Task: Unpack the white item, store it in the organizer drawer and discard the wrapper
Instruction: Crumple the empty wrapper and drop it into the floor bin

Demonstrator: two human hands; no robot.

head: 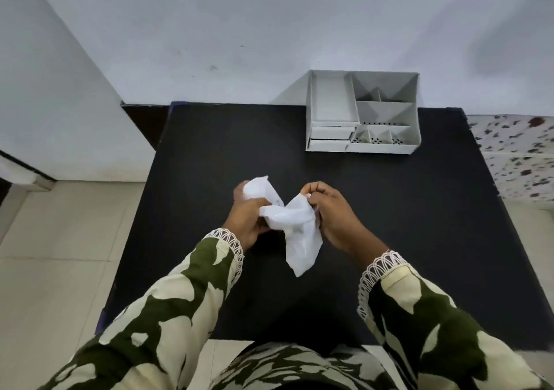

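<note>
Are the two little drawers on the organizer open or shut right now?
Both look shut: the upper drawer and lower drawer sit nearly flush with the organizer front, neither pulled out.

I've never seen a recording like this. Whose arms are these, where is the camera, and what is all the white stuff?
There is no machine here: a person wears a camera on the head, looking down at their own arms. The left hand and right hand both hold a crumpled white wrapper above a black table. Whether the white item is still inside, I cannot tell. At the table's far edge stands a white organizer with open compartments and two small drawers, both shut.
</note>
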